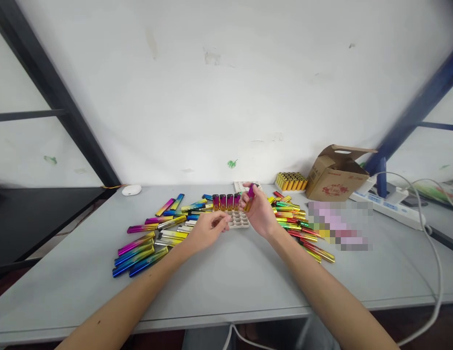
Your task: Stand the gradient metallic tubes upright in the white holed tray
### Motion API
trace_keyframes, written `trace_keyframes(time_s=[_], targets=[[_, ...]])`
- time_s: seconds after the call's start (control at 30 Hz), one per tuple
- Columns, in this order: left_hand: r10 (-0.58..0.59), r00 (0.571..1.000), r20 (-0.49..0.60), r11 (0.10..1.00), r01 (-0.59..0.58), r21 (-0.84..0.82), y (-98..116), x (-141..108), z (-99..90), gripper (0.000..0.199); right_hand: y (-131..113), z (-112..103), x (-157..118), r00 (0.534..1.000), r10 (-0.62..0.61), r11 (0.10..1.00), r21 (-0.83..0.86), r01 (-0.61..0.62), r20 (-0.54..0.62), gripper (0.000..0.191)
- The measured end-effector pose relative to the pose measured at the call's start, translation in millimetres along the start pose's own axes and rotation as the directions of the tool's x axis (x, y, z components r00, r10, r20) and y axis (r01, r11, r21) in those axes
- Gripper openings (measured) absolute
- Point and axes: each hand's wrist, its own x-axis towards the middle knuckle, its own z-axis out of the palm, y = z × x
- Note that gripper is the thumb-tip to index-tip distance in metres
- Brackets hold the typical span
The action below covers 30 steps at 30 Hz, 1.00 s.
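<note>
My right hand (259, 209) is closed around a purple and gold lighter (251, 190), held upright above the right end of a white tray (243, 225) with round pockets. Several purple lighters (222, 202) stand in a row at the back of that tray. By the tray's left side is my left hand (208, 230), its fingers curled with thumb and fingertips close together; whether anything small is between them cannot be made out. Loose lighters in blue, purple, silver and yellow (138, 255) lie left of my left hand. More in red, green and gold (302, 233) lie beside my right hand.
Behind is another white tray (241, 185). A block of gold lighters (292, 182) and an open cardboard box (334, 177) stand at the back right, near a white power strip (390, 210) and cable. A white case (132, 190) sits at the back left of the grey table (226, 287).
</note>
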Motion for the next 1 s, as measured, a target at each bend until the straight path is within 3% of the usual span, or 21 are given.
trace_keyframes(time_s=[0.13, 0.27, 0.47, 0.77, 1.0], targets=[[0.031, 0.999, -0.027, 0.997, -0.029, 0.070, 1.9, -0.8, -1.3, 0.037, -1.9, -3.5, 0.6, 0.989, 0.151, 0.989, 0.012, -0.151, -0.003, 0.048], [0.059, 0.993, -0.105, 0.995, -0.050, 0.090, 7.1, -0.8, -8.2, 0.037, 0.5, -5.9, 2.6, 0.973, 0.232, 0.972, 0.052, -0.231, -0.001, 0.047], [0.077, 0.990, -0.120, 0.994, -0.066, 0.093, 6.9, -0.9, -9.1, 0.038, -0.4, -8.1, 2.9, 0.963, 0.269, 0.959, 0.099, -0.266, -0.017, 0.044], [0.093, 0.990, -0.104, 0.990, -0.081, 0.111, 5.7, -2.5, -6.6, 0.042, -0.8, -3.5, 2.2, 0.971, 0.229, 0.970, 0.096, -0.221, -0.071, 0.031], [0.098, 0.991, -0.094, 0.989, -0.086, 0.121, 1.4, -2.3, -5.7, 0.043, 3.4, -5.9, 1.9, 0.972, 0.232, 0.969, 0.077, -0.233, 0.018, 0.032]])
